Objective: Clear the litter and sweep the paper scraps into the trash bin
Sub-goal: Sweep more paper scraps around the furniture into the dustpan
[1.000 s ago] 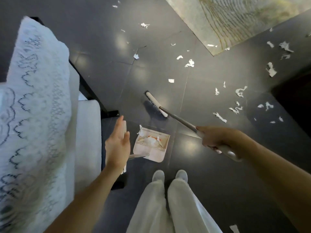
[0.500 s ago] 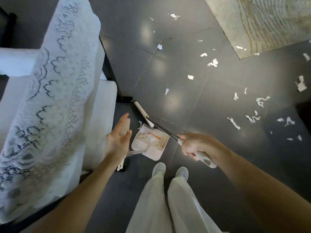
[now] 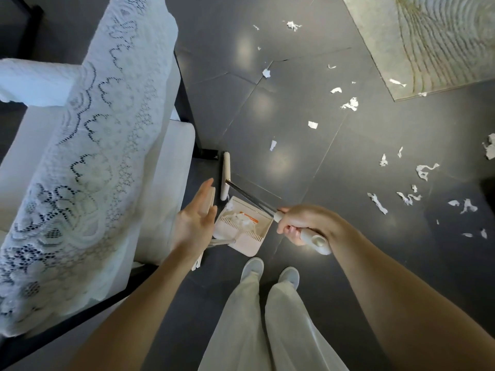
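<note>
Below, one broom (image 3: 225, 172) gripped in the right hand (image 3: 302, 223), left hand (image 3: 195, 223) spread beside one dustpan (image 3: 249, 247), perhaps two dozen scraps (image 3: 349, 104).

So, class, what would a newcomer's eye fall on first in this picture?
White torn paper scraps dot the dark glossy tiled floor, mostly to the right. At the centre, the right hand grips a cream long-handled broom whose head lies beside a cream plastic dustpan already holding scraps. A white lace cover fills the left.
</note>
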The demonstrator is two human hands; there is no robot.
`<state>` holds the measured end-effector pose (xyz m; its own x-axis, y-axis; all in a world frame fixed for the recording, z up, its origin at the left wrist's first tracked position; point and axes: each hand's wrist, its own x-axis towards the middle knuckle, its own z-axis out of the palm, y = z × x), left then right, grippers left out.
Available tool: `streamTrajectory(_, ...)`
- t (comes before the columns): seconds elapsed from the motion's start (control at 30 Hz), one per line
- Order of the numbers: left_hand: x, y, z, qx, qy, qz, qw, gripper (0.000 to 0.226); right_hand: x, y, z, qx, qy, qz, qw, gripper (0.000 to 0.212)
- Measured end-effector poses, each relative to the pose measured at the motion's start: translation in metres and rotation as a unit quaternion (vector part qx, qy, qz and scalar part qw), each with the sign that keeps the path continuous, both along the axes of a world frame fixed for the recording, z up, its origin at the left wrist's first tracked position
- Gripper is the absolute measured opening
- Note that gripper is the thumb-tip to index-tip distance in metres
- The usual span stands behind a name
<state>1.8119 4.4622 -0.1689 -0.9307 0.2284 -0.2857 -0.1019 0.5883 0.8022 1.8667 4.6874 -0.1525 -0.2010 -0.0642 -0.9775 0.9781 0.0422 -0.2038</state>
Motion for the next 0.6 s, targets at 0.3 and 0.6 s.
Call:
streamTrajectory(0.3, 0.007, 0.0, 0.0, -0.008, 0.011, -0.01, 1.0, 0.054, 0.03, 0.038, -0.005, 0.138, 0.03, 0.115, 0.983, 0.062)
streamTrajectory(0.6, 0.007, -0.006, -0.004, -0.026, 0.049, -0.006, 0.998, 0.053, 0.048, 0.1, 0.009, 0.127, 0.03, 0.03, 0.991, 0.071)
